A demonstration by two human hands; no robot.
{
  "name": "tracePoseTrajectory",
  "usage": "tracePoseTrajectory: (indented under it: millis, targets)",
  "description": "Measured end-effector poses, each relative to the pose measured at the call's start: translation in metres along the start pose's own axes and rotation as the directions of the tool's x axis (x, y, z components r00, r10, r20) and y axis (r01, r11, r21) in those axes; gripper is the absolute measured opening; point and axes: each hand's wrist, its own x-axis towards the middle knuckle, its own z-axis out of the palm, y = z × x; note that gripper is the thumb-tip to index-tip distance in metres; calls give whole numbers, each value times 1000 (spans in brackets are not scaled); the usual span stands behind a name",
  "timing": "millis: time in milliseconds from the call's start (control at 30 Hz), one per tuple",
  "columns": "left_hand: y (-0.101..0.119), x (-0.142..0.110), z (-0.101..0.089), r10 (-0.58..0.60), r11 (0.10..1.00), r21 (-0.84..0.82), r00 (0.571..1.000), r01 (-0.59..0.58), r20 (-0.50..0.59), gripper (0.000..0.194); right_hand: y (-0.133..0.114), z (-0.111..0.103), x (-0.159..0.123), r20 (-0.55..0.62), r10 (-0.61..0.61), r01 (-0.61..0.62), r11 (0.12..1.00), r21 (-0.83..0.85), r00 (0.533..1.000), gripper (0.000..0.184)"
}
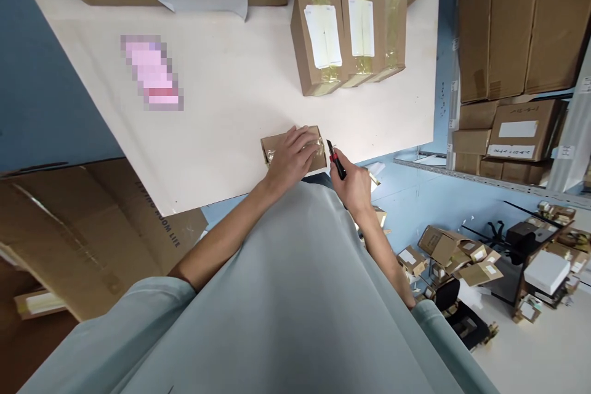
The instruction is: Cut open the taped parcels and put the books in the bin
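Observation:
A small taped cardboard box (pixel 318 163) lies at the near edge of the white table. Across its top rests my left hand (pixel 295 151), fingers stretched out and lying over the clear tape; part of the lid is hidden beneath it. My right hand (pixel 353 181) is wrapped round a black and red utility knife (pixel 337 161). The knife's tip points up and away from me, just right of the box's right end and apart from it.
Three taped cardboard boxes with labels (pixel 323 37) stand at the back of the white table (pixel 221 92). A pink blurred item (pixel 152 74) lies at the left. Shelves of boxes (pixel 517 129) rise on the right, with opened cartons (pixel 443 246) on the floor below.

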Motion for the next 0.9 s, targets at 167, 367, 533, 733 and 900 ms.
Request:
tracePoseTrajectory:
  millis: [167,367,533,733,900]
  targets:
    - [-9,-3,0,2,1000,6,1000,-2,5,27,-13,-10,6,76,-21,23,999,-31,997,58]
    - [-5,-3,1,-29,999,-40,999,30,17,31,-35,-16,7,132,55,-35,988,-148,990,58]
    - [-1,-4,-3,-41,997,-63,999,43,30,29,-58,-13,7,125,125,-94,969,-227,984,57]
    - [-4,-9,-1,16,1000,-17,1000,-16,19,33,-58,-10,-2,142,140,-103,965,-242,980,57]
    - [-5,-10,4,14,1000,3,1000,-14,-6,30,-53,-2,-12,173,211,-166,955,-246,962,52]
